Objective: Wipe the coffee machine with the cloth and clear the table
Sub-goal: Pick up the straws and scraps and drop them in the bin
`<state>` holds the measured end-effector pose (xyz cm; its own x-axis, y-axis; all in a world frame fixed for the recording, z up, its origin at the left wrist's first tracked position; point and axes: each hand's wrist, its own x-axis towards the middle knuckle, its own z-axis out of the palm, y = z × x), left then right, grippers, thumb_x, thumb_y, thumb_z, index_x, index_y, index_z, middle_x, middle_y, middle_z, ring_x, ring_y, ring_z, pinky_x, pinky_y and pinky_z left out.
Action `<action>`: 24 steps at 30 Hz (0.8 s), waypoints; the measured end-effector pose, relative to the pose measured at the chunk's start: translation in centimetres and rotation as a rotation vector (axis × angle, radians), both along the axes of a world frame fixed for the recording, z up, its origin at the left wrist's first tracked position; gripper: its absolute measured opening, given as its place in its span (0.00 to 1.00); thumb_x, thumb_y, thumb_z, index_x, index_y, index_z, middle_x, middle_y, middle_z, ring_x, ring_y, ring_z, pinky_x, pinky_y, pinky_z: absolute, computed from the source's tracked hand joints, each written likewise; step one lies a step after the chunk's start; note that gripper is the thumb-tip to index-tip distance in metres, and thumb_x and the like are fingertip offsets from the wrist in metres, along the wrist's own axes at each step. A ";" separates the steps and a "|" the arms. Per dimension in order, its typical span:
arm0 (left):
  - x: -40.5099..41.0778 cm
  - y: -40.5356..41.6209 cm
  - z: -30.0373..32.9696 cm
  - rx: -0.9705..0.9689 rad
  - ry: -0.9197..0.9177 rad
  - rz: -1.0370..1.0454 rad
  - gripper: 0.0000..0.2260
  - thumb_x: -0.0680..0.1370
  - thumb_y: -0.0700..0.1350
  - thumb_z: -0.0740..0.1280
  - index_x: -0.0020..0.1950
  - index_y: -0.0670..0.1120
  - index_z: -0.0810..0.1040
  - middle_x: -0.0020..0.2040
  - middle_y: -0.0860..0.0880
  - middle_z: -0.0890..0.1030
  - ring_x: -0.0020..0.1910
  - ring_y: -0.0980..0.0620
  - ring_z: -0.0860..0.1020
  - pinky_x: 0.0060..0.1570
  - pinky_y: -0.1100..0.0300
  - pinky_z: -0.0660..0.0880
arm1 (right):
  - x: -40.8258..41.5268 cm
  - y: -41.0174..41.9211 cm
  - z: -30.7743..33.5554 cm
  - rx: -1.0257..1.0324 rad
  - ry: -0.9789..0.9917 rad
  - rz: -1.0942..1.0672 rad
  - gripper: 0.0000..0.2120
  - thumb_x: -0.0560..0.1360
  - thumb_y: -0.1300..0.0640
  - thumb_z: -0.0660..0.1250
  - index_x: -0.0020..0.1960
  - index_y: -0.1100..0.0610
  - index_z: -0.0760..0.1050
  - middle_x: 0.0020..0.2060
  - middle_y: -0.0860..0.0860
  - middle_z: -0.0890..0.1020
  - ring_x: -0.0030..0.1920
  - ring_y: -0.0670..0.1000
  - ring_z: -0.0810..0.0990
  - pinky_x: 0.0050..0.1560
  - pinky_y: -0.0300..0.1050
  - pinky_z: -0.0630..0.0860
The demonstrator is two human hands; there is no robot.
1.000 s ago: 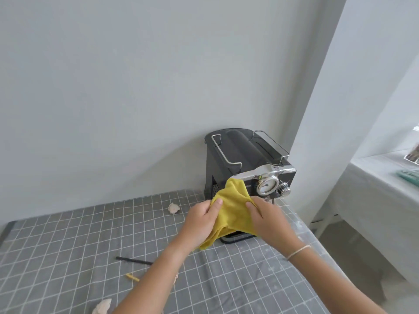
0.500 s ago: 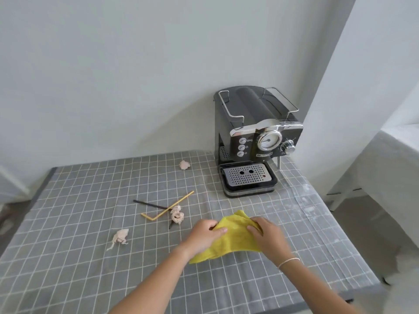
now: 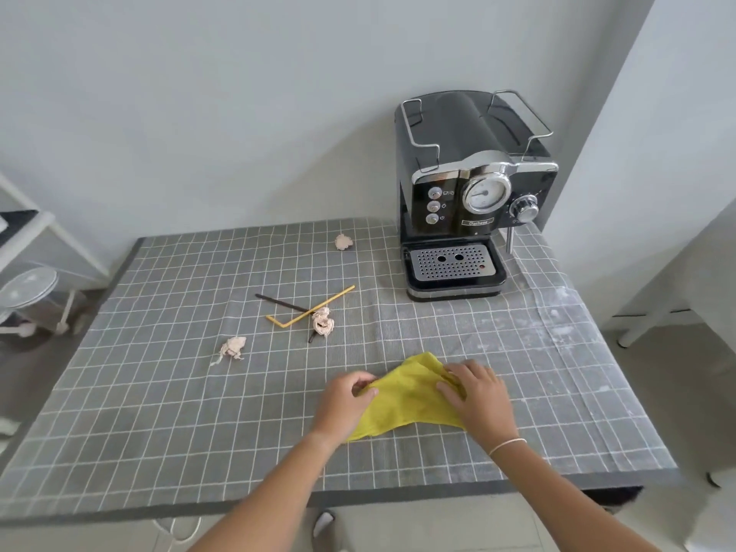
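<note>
Head view: coffee machine [image 3: 474,201] label reads "Duchess".

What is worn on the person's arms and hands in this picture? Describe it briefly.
Both forearms are bare, with no sleeves in view. The left hand wears nothing: no glove, ring or watch. The right hand is bare too, but a thin white string bracelet circles its wrist.

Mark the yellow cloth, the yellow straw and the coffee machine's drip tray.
yellow cloth [image 3: 406,396], head view, middle of the fabric.
yellow straw [image 3: 318,308], head view, long section.
drip tray [image 3: 450,262], head view, perforated metal grate.
</note>
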<state>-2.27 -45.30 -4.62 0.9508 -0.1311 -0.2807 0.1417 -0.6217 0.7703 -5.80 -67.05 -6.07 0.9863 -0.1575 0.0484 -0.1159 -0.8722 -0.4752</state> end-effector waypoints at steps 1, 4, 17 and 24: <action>0.0 0.4 0.2 0.010 -0.003 0.030 0.09 0.77 0.40 0.69 0.57 0.43 0.82 0.51 0.49 0.83 0.52 0.51 0.80 0.49 0.69 0.72 | 0.4 0.4 0.4 0.004 -0.033 0.006 0.21 0.70 0.42 0.58 0.50 0.54 0.80 0.44 0.51 0.82 0.44 0.56 0.79 0.45 0.51 0.75; 0.6 2.4 1.2 0.041 -0.046 0.088 0.09 0.78 0.41 0.67 0.57 0.44 0.81 0.51 0.49 0.81 0.49 0.52 0.78 0.48 0.65 0.72 | 2.1 2.3 1.7 0.034 -0.118 0.055 0.19 0.69 0.44 0.57 0.46 0.55 0.81 0.42 0.52 0.82 0.42 0.57 0.80 0.44 0.51 0.75; 6.3 16.7 2.1 0.197 -0.205 0.238 0.12 0.79 0.40 0.65 0.62 0.45 0.79 0.58 0.48 0.80 0.53 0.52 0.77 0.53 0.64 0.71 | 11.7 15.7 2.4 0.099 -0.151 0.296 0.10 0.70 0.54 0.65 0.46 0.56 0.81 0.40 0.53 0.82 0.40 0.57 0.81 0.41 0.51 0.79; 9.8 21.3 -1.1 0.432 -0.181 0.021 0.17 0.78 0.43 0.67 0.68 0.50 0.75 0.66 0.50 0.73 0.65 0.47 0.70 0.62 0.59 0.71 | 15.4 20.0 0.4 0.100 0.110 0.182 0.17 0.73 0.53 0.65 0.61 0.54 0.73 0.59 0.51 0.73 0.56 0.54 0.75 0.55 0.47 0.75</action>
<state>7.51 -23.99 -5.68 0.9907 -0.0192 -0.1348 0.0447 -0.8892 0.4554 9.58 -47.02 -5.70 0.9974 0.0250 -0.0679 -0.0168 -0.8324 -0.5539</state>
